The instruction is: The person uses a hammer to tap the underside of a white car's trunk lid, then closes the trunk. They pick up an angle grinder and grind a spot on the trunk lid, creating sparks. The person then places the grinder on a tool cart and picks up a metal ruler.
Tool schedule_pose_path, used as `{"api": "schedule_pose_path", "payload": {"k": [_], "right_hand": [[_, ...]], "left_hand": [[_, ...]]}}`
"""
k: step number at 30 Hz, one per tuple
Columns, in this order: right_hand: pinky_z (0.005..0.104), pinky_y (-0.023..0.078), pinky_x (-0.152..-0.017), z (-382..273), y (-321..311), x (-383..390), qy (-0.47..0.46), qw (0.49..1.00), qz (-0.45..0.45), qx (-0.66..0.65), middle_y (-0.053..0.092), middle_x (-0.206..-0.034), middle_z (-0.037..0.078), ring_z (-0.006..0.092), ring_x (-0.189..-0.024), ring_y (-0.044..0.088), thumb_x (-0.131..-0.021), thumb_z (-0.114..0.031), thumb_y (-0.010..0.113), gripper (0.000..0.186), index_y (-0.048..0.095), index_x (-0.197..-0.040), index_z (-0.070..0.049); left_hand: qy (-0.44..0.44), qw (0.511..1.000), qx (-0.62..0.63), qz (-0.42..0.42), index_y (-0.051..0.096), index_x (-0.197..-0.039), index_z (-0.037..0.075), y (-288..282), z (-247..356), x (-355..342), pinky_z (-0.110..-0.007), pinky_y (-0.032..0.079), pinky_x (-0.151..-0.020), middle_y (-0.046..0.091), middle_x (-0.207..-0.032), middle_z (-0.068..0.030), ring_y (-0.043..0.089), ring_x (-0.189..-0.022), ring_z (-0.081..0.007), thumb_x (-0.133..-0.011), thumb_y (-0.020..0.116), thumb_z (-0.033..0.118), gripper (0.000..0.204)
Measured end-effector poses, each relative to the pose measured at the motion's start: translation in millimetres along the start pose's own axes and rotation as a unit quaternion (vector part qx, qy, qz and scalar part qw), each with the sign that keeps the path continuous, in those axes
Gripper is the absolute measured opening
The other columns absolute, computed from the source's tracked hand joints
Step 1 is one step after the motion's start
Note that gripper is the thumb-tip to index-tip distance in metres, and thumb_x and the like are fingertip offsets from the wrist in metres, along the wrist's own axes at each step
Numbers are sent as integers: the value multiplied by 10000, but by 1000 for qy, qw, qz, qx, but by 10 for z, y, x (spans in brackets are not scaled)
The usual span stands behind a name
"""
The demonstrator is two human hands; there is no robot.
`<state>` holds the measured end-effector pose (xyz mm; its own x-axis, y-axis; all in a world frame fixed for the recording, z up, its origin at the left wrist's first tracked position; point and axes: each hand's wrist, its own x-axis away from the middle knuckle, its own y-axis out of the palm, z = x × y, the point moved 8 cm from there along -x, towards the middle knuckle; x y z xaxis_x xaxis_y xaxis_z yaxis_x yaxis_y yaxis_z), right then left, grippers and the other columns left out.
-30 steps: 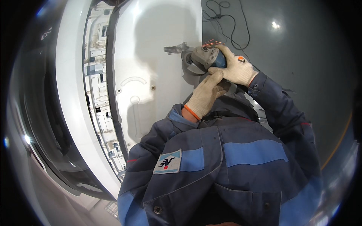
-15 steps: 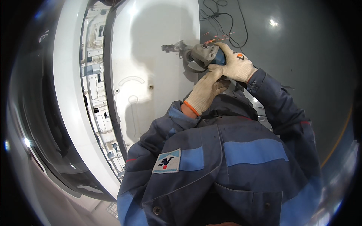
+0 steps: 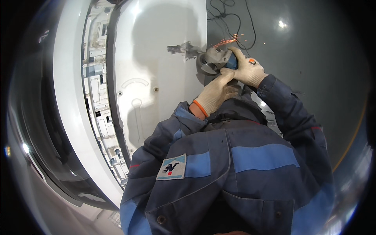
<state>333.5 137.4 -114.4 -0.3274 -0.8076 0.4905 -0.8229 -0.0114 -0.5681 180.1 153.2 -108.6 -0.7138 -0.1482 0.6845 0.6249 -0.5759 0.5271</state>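
An angle grinder (image 3: 218, 58) with a grey head and blue body is at the right edge of a white metal panel (image 3: 164, 113). Orange sparks (image 3: 227, 40) fly off to its upper right. My right hand (image 3: 249, 72), in a cream knit glove, wraps the blue body from the right. From below, my left hand (image 3: 213, 95), gloved alike with an orange cuff, is closed around the grinder's lower part, which it mostly hides. The disc guard (image 3: 207, 65) faces the panel. A rough grey ground patch (image 3: 186, 49) lies on the panel left of the grinder.
A dark cable (image 3: 239, 23) loops on the grey floor (image 3: 313, 70) at the upper right. Left of the panel runs a white frame (image 3: 98, 88) with holes and slots, then a dark glossy curved surface (image 3: 43, 113). A yellow line (image 3: 349, 145) crosses the floor far right.
The grinder has shifted slightly right and down with both hands, showing more of the ground patch. The sparks now stream in a tighter, brighter bundle. Both hands keep their hold.
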Motion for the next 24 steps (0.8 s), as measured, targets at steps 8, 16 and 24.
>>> {"api": "schedule_pose_path", "payload": {"k": [8,16,24], "right_hand": [[463,578,-1093,-104,-39,45,-26,999,14,-14,698,-1450,253,412,-1267,735,-868,-690,771,1040,380,-1678,-167],[441,596,-1060,234,84,60,27,999,13,-13,732,-1376,269,402,-1248,751,-881,-690,772,1043,390,-1673,-130],[452,589,-1069,216,83,129,20,999,18,-45,736,-1373,269,425,-1253,743,-849,-708,795,1074,433,-1649,-90]], "left_hand": [[52,997,-58,-6,413,-1596,-7,-129,-46,6,-539,486,-1194,486,-1570,-241,584,-1413,-441,-1181,503,451,625],[-13,999,-30,-37,452,-1601,37,36,-131,-149,-530,449,-1235,461,-1611,-195,581,-1400,-418,-1192,452,463,590],[47,991,-120,-31,455,-1602,-27,70,-67,-24,-513,487,-1173,557,-1511,-195,620,-1326,-357,-1168,537,464,660]]}}
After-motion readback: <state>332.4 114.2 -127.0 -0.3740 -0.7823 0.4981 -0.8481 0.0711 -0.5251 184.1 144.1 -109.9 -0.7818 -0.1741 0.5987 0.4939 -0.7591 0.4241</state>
